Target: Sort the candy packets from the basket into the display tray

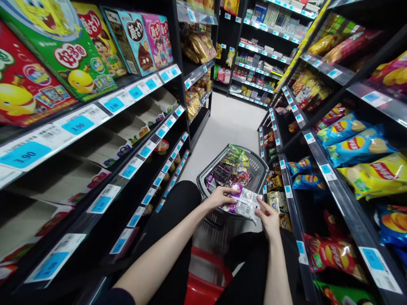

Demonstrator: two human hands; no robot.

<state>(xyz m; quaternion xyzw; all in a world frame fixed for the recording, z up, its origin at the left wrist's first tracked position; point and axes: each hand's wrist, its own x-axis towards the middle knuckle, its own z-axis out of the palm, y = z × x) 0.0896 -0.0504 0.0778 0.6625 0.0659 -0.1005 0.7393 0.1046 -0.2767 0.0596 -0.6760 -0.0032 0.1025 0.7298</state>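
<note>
Between my two hands, over the near rim of a grey shopping basket, is a silver and purple snack packet. My left hand pinches its left end, with the thumb and fingers closed on the wrapper. At the right end, the fingers of my right hand grip the packet's edge. More small snack packets, green, purple and dark, lie piled in the basket. The basket stands in front of my knees, and its near side is partly hidden by the packet and my hands.
Left shelves hold boxed snacks above cardboard trays and price tags. Chip bags fill the right shelves, close to my right arm. Something red is between my legs. The pale aisle floor leads to back shelves.
</note>
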